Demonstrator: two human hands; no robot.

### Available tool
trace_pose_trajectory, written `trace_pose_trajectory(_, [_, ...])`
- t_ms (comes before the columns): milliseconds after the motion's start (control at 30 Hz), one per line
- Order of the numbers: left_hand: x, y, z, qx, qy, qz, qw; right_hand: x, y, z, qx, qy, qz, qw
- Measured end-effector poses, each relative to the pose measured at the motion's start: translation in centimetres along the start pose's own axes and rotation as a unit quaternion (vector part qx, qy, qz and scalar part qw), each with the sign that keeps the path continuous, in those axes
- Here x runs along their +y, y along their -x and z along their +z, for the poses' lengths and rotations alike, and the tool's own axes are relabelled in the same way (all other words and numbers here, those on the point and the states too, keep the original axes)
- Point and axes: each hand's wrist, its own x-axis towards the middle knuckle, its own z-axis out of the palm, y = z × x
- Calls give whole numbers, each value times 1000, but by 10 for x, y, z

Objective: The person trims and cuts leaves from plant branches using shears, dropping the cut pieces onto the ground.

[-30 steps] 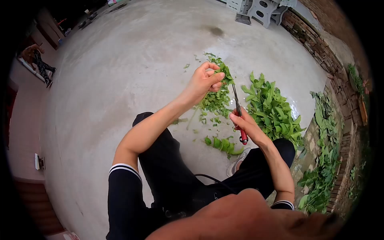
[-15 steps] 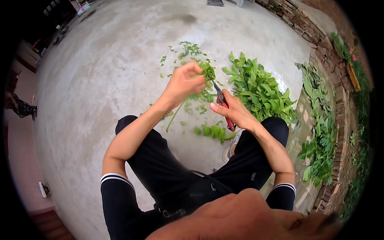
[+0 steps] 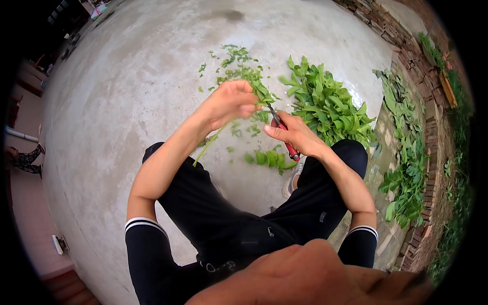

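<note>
Grey floor, spread across the middle of the frame, edges cut off by the dark circular border.
Brick stack, along the upper right, partly out of view.
Strip of loose greenery, down the right side.
Pile of green leaves, right of centre, beside the right knee, lower part hidden behind it.
Person, at the far left, only patterned legs legible, the rest lost in shadow.
Left hand, at centre, fingers curled and pinching a leafy sprig; fingertips blurred.
Right hand, just right of centre, fingers wrapped around red-handled shears; blades aimed at the sprig, tips hard to make out, gap between them impossible to tell.
Row of leaves, on the floor below the shears.
Leafy sprig, at centre, leaves by the blades, bare stem slanting down-left, partly hidden by the left hand.
Leaf scraps, scattered above and below the left hand, some blurred.
</note>
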Motion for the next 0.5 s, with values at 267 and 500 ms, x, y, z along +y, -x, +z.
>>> trace_pose_trajectory(267, [-7, -1, 5, 48, 12, -25, 998, 26, -18, -10, -59, -228, 160, 959])
trace_pose_trajectory(500, [-14, -11, -11, 57, 8, 98, 993, 22, -23, -12, 49, -255, 79, 963])
